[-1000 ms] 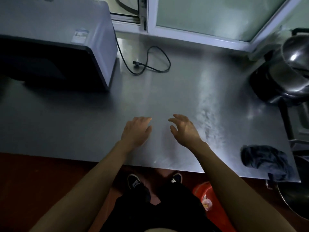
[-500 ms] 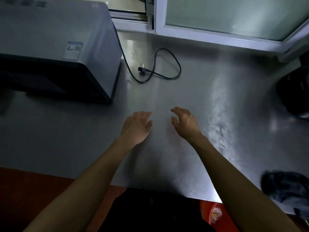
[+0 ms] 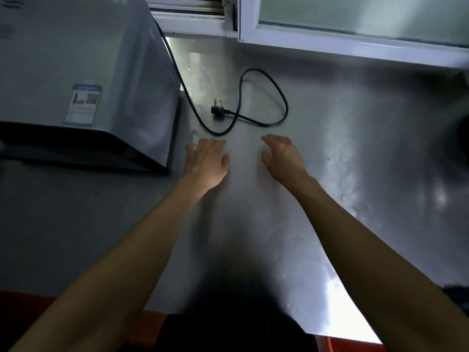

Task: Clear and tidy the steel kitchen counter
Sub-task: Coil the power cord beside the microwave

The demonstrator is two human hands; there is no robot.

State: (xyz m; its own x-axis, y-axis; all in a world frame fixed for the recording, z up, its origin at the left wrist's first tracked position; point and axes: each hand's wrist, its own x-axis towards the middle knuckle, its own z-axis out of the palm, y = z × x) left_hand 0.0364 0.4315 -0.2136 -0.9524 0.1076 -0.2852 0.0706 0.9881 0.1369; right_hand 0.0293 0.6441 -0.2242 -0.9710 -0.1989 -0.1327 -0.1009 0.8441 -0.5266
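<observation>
The steel counter (image 3: 355,153) fills the view. A black power cord (image 3: 276,87) runs from behind the grey microwave (image 3: 83,80) and loops over the counter, and its plug (image 3: 217,109) lies unplugged just beyond my hands. My left hand (image 3: 206,161) reaches forward over the counter next to the microwave's right side, fingers relaxed, holding nothing. My right hand (image 3: 281,156) hovers a little to the right of it, fingers loosely spread, also holding nothing. Both sets of fingertips are a short way in front of the cord's loop.
A white window frame (image 3: 330,44) runs along the back edge of the counter. A dark cloth (image 3: 456,293) peeks in at the lower right edge. A dark blurred object (image 3: 463,138) sits at the right edge. A red floor shows below the counter's front edge.
Both hands have moved forward across the counter toward the cord and plug. The view has shifted forward and left, so the pots and most of the cloth at the right have left the frame.
</observation>
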